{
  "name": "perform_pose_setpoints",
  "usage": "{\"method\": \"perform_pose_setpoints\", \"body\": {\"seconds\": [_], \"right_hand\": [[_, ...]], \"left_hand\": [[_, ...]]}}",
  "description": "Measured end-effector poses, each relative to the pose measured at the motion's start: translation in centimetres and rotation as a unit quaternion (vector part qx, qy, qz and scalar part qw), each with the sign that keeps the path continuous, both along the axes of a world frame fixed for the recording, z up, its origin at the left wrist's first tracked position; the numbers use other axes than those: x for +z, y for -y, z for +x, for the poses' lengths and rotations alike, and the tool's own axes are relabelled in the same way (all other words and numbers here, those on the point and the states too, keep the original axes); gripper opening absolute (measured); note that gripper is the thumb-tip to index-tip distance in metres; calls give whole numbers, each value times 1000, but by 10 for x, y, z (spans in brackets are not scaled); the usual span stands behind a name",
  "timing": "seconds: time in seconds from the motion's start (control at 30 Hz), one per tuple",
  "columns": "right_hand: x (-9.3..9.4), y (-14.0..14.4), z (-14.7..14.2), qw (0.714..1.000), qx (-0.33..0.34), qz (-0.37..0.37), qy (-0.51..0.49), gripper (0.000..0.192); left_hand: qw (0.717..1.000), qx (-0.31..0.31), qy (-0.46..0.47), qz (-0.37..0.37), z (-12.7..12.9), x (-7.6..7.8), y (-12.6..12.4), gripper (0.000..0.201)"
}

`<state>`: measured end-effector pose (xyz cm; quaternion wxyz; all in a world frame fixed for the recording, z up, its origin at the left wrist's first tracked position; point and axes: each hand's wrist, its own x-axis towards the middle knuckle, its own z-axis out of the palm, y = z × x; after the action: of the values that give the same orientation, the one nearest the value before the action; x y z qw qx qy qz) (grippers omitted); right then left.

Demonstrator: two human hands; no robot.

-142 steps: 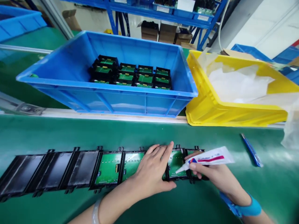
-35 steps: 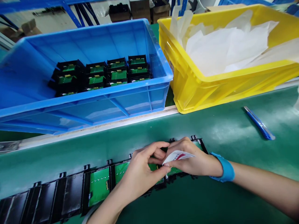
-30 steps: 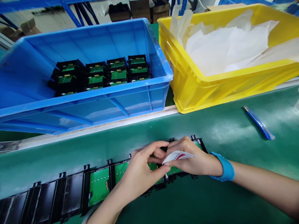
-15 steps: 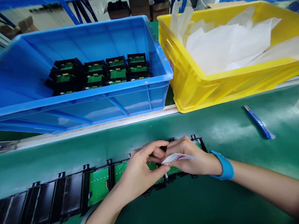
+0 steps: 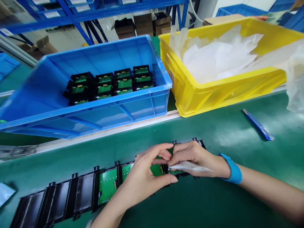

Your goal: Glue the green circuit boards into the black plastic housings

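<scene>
My left hand (image 5: pixel 148 171) is over the row of black plastic housings, thumb stretched out and apart from the curved fingers, around a green circuit board (image 5: pixel 157 169). Nothing shows gripped in it. Its fingertips come close to those of my right hand (image 5: pixel 190 156), which is closed on a thin white sheet (image 5: pixel 190 166), seen nearly edge-on. Both hands hide part of the row. To the left, another green circuit board (image 5: pixel 108 185) sits in its housing. Further left, several black housings (image 5: pixel 58 199) show dark insides without green boards.
Behind the row stands a blue crate (image 5: pixel 114 110) with several black housings holding green boards. A yellow crate (image 5: pixel 228 98) holds white sheets. A blue utility knife (image 5: pixel 258 125) lies on the green tabletop at right. Translucent plastic (image 5: pixel 295 82) hangs at the right edge.
My left thumb has moved away from the white sheet and the fingers have spread. The sheet in my right hand has tilted flatter. The view has shifted, showing more shelving behind.
</scene>
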<state>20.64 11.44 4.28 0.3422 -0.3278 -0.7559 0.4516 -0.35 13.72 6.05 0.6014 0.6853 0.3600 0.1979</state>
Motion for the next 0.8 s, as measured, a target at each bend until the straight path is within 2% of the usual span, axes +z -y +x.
{"method": "perform_pose_setpoints", "body": {"seconds": [0.07, 0.13, 0.23, 0.33, 0.4, 0.47, 0.5, 0.57, 0.63, 0.7, 0.8], "right_hand": [[1, 8, 4, 996, -82, -18, -5, 12], [1, 17, 8, 984, -164, -70, -27, 12], [0, 32, 11, 941, -262, -170, -128, 21], [3, 44, 4, 852, -330, -261, -312, 34], [9, 51, -8, 782, -336, -310, -423, 39], [17, 59, -27, 730, -306, -352, -500, 39], [21, 63, -39, 714, -283, -367, -524, 38], [27, 73, -66, 708, -238, -377, -548, 37], [29, 84, -92, 721, -217, -366, -546, 38], [27, 95, -111, 733, -219, -362, -533, 39], [21, 109, -121, 756, -202, -354, -512, 43]], "left_hand": [[999, 24, 10, 23, -3, 10, 0, 53], [997, 59, 22, 44, -8, 20, 0, 42], [989, 126, 58, 51, -16, 30, 8, 28], [966, 228, 114, 36, -18, 28, 28, 17], [948, 280, 154, -5, -13, 19, 46, 19], [941, 277, 189, -49, -4, 8, 66, 33], [941, 262, 208, -58, 2, 4, 75, 45], [935, 244, 248, -68, 12, -2, 90, 59], [923, 267, 266, -82, 19, -2, 100, 56], [910, 307, 262, -92, 19, 4, 106, 52], [890, 364, 263, -79, 6, 17, 107, 54]]}}
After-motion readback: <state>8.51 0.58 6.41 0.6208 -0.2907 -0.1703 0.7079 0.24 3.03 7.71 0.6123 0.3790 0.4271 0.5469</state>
